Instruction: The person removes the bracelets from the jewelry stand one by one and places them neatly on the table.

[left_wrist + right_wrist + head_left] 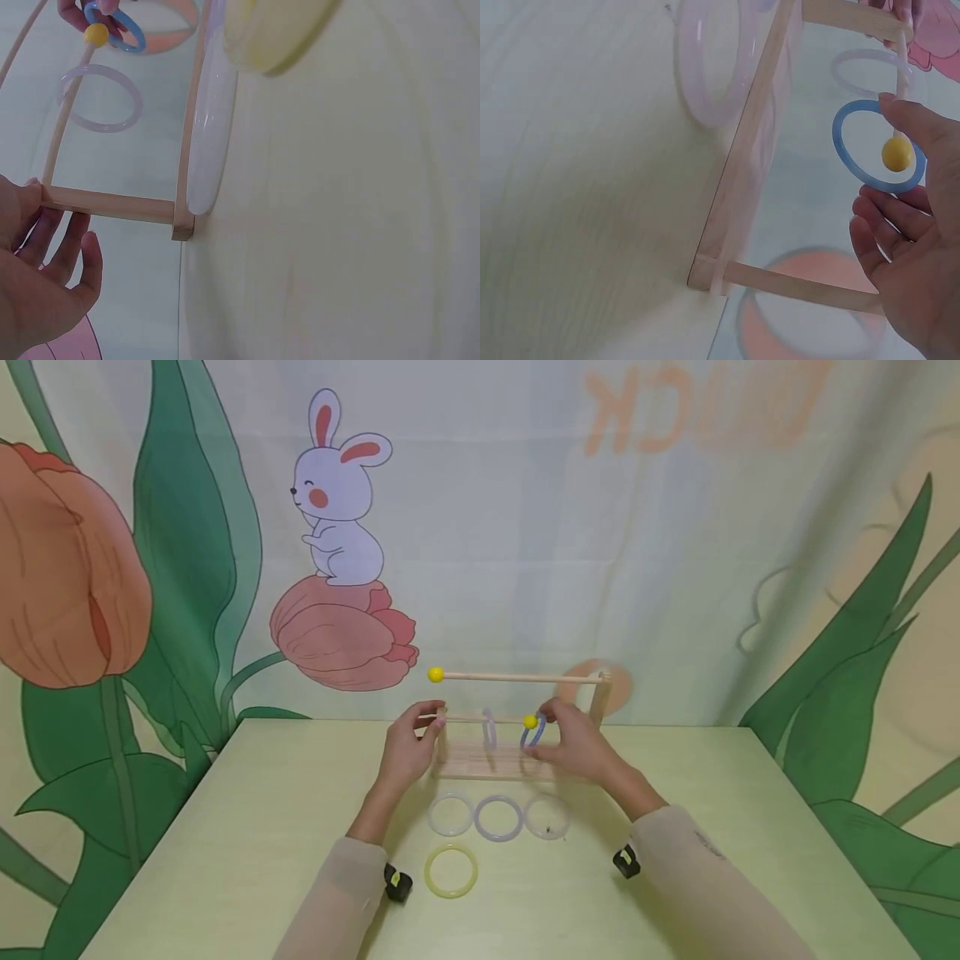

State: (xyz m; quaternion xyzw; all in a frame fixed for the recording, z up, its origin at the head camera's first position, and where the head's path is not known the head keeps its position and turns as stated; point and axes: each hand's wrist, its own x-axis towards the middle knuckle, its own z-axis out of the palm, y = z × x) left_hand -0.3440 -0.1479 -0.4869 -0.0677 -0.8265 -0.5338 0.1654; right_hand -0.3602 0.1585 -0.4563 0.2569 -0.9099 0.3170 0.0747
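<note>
A wooden rack (480, 770) stands on the table, with two rods that end in yellow balls. My left hand (408, 747) grips the top of its left post (112, 205), where the lower rod begins. Between the thumb and fingers of my right hand (581, 745) is a blue ring (841, 142), held at that rod's free end. The rod's yellow ball (898, 154) shows inside the ring's outline; whether the rod passes through, I cannot tell. A pale purple ring (138, 105) hangs on the same rod, between the hands.
In front of the rack lie a clear ring (431, 817), a lavender ring (477, 820) and another pale ring (527, 818) in a row. Nearer is a yellow ring (427, 872). The upper rod (517, 677) extends above the hands. A printed curtain (480, 527) hangs behind the table.
</note>
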